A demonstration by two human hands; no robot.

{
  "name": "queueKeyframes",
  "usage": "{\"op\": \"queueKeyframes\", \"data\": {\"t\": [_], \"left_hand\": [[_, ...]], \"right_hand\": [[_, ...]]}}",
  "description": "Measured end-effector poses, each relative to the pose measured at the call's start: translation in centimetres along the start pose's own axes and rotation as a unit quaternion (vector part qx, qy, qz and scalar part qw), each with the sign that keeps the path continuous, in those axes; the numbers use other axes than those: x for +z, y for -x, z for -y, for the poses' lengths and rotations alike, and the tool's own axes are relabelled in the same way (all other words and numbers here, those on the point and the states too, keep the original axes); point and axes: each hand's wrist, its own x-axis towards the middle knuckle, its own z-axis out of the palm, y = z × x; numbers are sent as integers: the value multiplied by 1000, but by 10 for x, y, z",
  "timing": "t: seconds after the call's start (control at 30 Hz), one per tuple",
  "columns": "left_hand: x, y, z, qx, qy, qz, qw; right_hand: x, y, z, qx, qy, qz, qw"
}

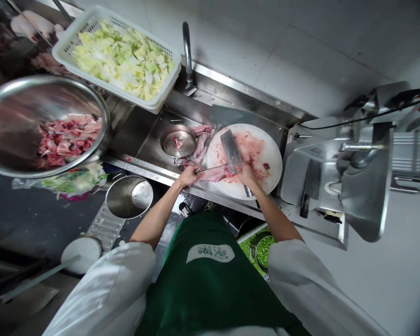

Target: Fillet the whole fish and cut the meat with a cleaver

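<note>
My left hand (188, 177) is closed on one end of a long, pale pink piece of raw meat (214, 174). The meat's other end lies on a round white cutting board (271, 156), stained with blood and scraps. In my right hand (245, 174) is a cleaver (231, 149), its broad blade pointing away from me over the board, close above the meat. Between the board and a small metal pot (178, 142) lie more pale pieces of meat (200, 145) in the sink (150, 140). The exact cut of the meat cannot be made out.
A large steel bowl (103, 88) of chopped meat stands at left, below a white basket (154, 106) of cut cabbage. A faucet (186, 56) rises behind the sink. A metal slicer (367, 186) stands at right. A steel bucket (126, 196) sits lower left.
</note>
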Motion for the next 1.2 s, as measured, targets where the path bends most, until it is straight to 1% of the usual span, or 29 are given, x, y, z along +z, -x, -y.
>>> {"op": "queueKeyframes", "data": {"t": [0.1,0.17,0.2,0.3,0.37,0.47,0.53,0.63,0.73,0.8,0.87,0.93,0.97,1.0,1.07,1.13,1.2], "left_hand": [[1,0,3,-14,15,4,1000],[1,-1,4,-18,26,4,999],[1,-1,3,-20,30,3,999],[1,1,2,-21,39,5,999],[0,2,2,-15,32,9,999],[0,-1,2,-20,-7,-5,1000],[-1,-4,2,-31,-50,-18,998],[-2,-8,1,-29,-93,-32,995],[-3,-7,-1,-24,-86,-46,995],[-3,-3,-3,-26,-68,-34,997],[-3,4,-4,-29,-40,-1,999],[-6,16,-5,-23,-10,31,999],[-10,23,-6,-20,4,36,999],[-15,30,-7,-20,18,32,999],[-26,41,-14,-25,50,-2,998],[-34,44,-26,-32,82,-47,995],[-32,37,-40,-23,112,-83,990]], "right_hand": [[-13,3,14,-8,41,-43,998],[-14,9,23,-24,54,-68,996],[-10,13,26,-21,59,-63,996],[6,19,33,11,70,13,997],[13,17,33,28,69,46,996],[12,14,27,35,64,51,996],[7,19,19,40,68,56,995],[4,44,0,53,84,72,992],[7,72,-16,59,96,97,989],[9,80,-18,60,99,107,987],[11,73,-9,60,96,101,988],[13,52,8,53,83,78,992],[14,39,17,48,72,64,994],[14,25,24,39,60,54,996],[10,0,32,26,38,43,998],[5,-14,26,29,23,42,998],[-2,-17,10,58,14,36,998]]}}
